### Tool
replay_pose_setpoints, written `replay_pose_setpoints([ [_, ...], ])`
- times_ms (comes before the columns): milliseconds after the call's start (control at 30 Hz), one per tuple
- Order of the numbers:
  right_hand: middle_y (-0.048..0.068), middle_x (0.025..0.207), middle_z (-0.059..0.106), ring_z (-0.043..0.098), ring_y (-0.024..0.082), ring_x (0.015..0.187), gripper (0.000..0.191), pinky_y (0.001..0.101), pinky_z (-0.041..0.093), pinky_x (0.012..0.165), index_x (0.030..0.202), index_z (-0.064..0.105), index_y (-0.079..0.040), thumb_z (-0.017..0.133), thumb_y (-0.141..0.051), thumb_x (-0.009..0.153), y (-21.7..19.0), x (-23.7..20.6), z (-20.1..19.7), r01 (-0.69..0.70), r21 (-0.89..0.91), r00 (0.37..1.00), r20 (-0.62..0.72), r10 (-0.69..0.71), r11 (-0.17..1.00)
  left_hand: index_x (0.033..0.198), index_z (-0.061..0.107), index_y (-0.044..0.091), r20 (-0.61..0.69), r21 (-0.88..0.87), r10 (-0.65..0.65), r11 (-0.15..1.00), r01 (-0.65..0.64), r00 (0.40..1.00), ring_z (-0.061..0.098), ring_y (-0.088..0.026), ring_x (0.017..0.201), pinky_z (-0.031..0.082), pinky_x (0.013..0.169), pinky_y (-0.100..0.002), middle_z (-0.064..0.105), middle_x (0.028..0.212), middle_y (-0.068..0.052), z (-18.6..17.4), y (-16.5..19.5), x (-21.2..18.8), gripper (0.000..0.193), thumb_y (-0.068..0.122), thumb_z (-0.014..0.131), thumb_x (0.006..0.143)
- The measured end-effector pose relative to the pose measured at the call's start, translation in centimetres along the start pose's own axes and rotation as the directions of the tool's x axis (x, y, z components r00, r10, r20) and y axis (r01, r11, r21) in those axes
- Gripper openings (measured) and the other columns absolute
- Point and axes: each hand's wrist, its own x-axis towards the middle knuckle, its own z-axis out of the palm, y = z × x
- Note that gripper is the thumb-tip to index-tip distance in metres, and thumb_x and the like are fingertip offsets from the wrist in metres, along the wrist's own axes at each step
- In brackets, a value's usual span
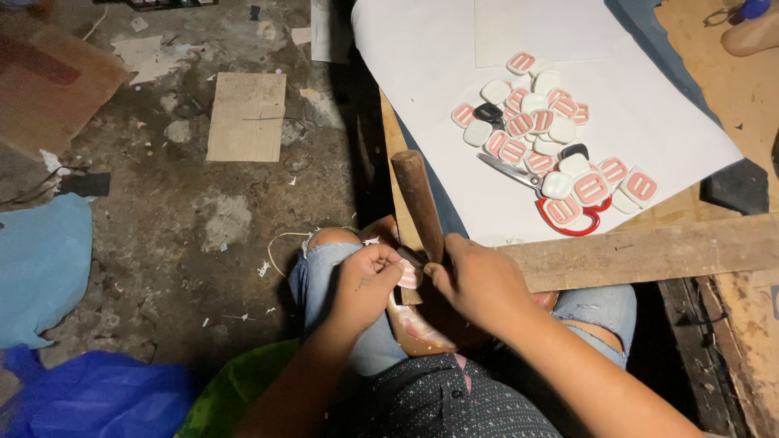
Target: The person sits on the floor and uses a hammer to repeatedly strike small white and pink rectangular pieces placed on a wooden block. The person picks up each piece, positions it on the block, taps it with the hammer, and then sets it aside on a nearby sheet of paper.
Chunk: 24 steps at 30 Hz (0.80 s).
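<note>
Both hands work over your lap, between your knees. Your left hand (367, 280) pinches a small pink-and-white tag (409, 274) at its edge, fingers closed on it. Your right hand (479, 280) is closed around the lower end of a wooden handle (419, 203) that rises up and away from you; its head is hidden behind the hands, so I cannot tell what kind of tool it is. Under the tag sits a tan shoe form (414, 328), propped on your thighs.

Risks as I judge them:
- Left fingertips lie right beside the handle's working end. A slip likely catches them.
- The form rests on your legs only, not clamped. It could roll and throw the tag off line.
- The tag is held by a thin pinch; it may twist or drop to the littered floor (187, 211).
- Scissors (544, 191) lie half under the pile of tags (544, 134) on the white sheet (422, 73). Reaching blind for the next piece risks the blades.
</note>
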Motion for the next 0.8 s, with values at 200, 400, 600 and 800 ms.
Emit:
replay_pose_setpoints([
  [200, 0.020, 0.078, 0.068, 0.066, 0.045, 0.071, 0.031, 0.0542, 0.051, 0.062, 0.095, 0.057, -0.005, 0.069, -0.033, 0.088, -0.5, -1.7, 0.4, 0.032, 0.038, 0.998, -0.049, -0.030, 0.999, 0.090, 0.065, -0.004, -0.083, 0.039, -0.012, 0.999, 0.015, 0.996, 0.069, -0.011, 0.075, 0.056, 0.070, -0.024, 0.073, 0.084, -0.007, 0.7, 0.6, -0.4, 0.009, -0.006, 0.058, 0.086],
  [400, 0.021, 0.075, 0.066, 0.065, 0.045, 0.075, 0.034, 0.0554, 0.050, 0.065, 0.091, 0.057, -0.005, 0.071, -0.035, 0.087, 0.0, -0.3, 0.2, 0.009, 0.026, 1.000, -0.020, -0.008, 1.000, 0.092, 0.065, -0.006, 0.017, 0.136, 0.087, 0.987, -0.088, 0.996, 0.063, -0.010, 0.073, 0.050, 0.066, -0.024, 0.070, 0.082, -0.008, 0.6, 1.9, -0.6, 0.006, -0.007, 0.060, 0.091],
  [600, 0.020, 0.075, 0.066, 0.065, 0.044, 0.074, 0.033, 0.0548, 0.050, 0.064, 0.089, 0.057, -0.005, 0.072, -0.034, 0.085, 0.4, -0.2, -0.3, 0.074, 0.026, 0.997, 0.000, -0.074, 0.997, 0.091, 0.067, -0.005, -0.062, 0.211, 0.029, 0.977, -0.016, 0.998, 0.069, -0.011, 0.073, 0.054, 0.066, -0.024, 0.074, 0.081, -0.009, 1.1, 2.6, -1.2, 0.006, -0.003, 0.061, 0.090],
  [800, 0.018, 0.077, 0.068, 0.066, 0.043, 0.073, 0.032, 0.0541, 0.051, 0.063, 0.093, 0.057, -0.005, 0.070, -0.034, 0.086, 0.5, -1.2, -0.4, 0.091, 0.007, 0.996, -0.020, -0.091, 0.996, 0.094, 0.064, -0.005, -0.005, -0.008, -0.084, 0.996, 0.084, 0.996, 0.072, -0.014, 0.079, 0.058, 0.074, -0.026, 0.076, 0.088, -0.011, 0.1, 1.9, -0.1, 0.008, -0.005, 0.060, 0.087],
])
